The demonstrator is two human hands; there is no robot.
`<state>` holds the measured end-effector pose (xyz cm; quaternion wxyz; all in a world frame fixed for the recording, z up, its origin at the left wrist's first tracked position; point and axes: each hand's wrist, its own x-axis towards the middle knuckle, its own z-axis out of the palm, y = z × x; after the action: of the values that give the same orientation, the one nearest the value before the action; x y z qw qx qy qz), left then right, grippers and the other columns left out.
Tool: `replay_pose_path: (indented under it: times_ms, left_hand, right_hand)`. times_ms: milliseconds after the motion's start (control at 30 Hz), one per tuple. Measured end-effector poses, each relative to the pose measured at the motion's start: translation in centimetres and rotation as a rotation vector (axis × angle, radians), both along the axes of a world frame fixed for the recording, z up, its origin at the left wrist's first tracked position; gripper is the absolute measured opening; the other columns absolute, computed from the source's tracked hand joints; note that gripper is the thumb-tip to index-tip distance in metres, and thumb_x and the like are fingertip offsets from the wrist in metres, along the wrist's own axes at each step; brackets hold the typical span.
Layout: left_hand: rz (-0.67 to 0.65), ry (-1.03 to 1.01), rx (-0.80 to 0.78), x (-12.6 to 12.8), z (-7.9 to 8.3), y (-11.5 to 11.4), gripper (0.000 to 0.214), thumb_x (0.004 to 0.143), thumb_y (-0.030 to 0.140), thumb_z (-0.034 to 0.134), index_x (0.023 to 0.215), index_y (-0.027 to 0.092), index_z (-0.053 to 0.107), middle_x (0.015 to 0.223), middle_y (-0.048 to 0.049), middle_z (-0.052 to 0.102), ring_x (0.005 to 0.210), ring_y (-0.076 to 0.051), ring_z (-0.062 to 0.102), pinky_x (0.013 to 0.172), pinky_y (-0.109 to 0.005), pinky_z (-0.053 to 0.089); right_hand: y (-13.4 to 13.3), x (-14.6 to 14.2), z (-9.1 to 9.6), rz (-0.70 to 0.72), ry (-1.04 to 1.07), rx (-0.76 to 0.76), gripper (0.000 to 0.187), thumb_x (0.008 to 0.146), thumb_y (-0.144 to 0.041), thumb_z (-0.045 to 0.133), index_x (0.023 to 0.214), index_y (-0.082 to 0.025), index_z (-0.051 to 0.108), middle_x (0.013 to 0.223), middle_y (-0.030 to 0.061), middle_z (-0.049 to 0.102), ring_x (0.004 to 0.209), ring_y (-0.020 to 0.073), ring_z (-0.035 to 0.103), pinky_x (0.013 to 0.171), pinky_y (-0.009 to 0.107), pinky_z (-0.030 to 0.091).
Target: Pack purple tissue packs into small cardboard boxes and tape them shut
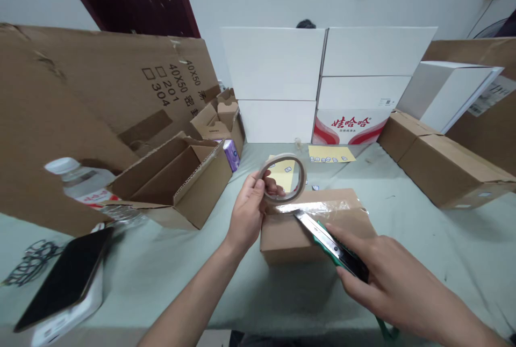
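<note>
My left hand [250, 207] is closed on a roll of clear packing tape [301, 183], held upright above the far left part of a closed brown cardboard box [322, 229]. A shiny strip of clear tape [334, 206] runs along the top of that box. Gripped in my right hand [379, 277] is a green and black utility knife [334, 247] with its blade out. The blade points up and left, and its tip is at the tape strip just below the roll. Whether the tip touches the tape I cannot tell.
An open cardboard box [201, 191] stands at left, with a plastic water bottle [86, 186] behind it. A black phone [66, 277] lies near the left edge. Yellow cards [331, 153] lie behind the taped box. White panels [278, 67] and long brown boxes [451, 170] border the table.
</note>
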<state>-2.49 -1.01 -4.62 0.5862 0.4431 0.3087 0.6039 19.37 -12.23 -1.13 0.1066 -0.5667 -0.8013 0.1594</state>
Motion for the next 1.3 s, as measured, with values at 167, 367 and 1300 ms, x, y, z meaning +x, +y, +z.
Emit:
replay_pose_path:
  times_ms: [167,367,1300]
  left_hand:
    - [0.173,0.053,-0.193,-3.0,-1.6,4.0,0.023,0.098,0.035,0.050,0.108,0.016,0.057,0.084,0.0002,0.058,0.074,-0.010,0.061,0.070,-0.025,0.054]
    - [0.225,0.358,-0.478,-6.3,-6.5,7.7,0.034,0.095,0.036,0.060,0.121,0.015,0.059,0.118,-0.0093,0.063,0.099,-0.021,0.065,0.083,-0.041,0.057]
    - [-0.098,0.915,0.189,-6.4,-5.2,-5.0,0.115,0.066,0.070,0.074,0.155,0.043,0.006,0.167,-0.0074,0.005,0.150,-0.044,0.015,0.116,-0.067,0.022]
  right_hand:
    - [3.7,4.7,-0.6,-0.300,0.115,0.110,0.037,0.090,-0.045,0.046,0.114,-0.022,0.062,0.055,-0.0038,0.060,0.048,0.0180,0.059,0.051,0.027,0.041]
    - [12.6,11.4,-7.6,-0.558,0.042,0.248,0.035,0.084,-0.033,0.052,0.107,-0.012,0.068,0.085,0.0084,0.066,0.075,0.0214,0.064,0.064,0.030,0.048]
    - [6.8,8.5,-4.8,0.104,0.253,0.035,0.112,0.071,-0.084,0.054,0.159,-0.035,0.006,0.166,0.0114,0.014,0.149,0.0387,0.021,0.112,0.056,0.036]
